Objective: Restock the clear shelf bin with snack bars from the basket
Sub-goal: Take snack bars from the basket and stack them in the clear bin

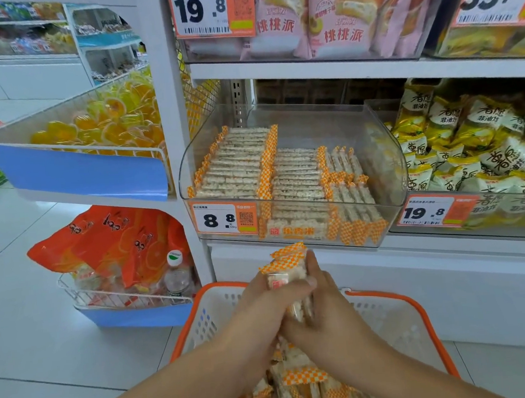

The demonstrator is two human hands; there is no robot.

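Head view looks down past a white shelf unit to both hands meeting over a basket (400, 301). Left hand (258, 307) and right hand (325, 314) are pressed together around a bundle of bars (287, 261), fingers of each curled and clamped on it, so the bundle stands nearly upright with its orange-checked wrapper ends sticking out above the hands. Right thumb lies across the front of the bundle; left fingers (281, 289) wrap it from the other side.

The bundle sits just below the front lip of the clear bin (387, 156) and above the basket, touching neither. More loose bars (303, 385) lie heaped in the basket, a white one with an orange rim resting on the floor against the shelf base.

Inside the bin, bars (236, 166) are stacked in neat rows on the left and middle, with a few lying at another angle toward the right; the right end holds none. A price tag (221, 220) reading 8.8 is fixed to the bin's front.

Yellow-and-white packets (479, 148) fill the bin beside it on the right. Pink packets (328, 18) sit on the shelf above. To the left, a wire rack holds yellow jelly cups (102, 124), and a lower rack holds orange bags (115, 240) and a bottle (176, 274).
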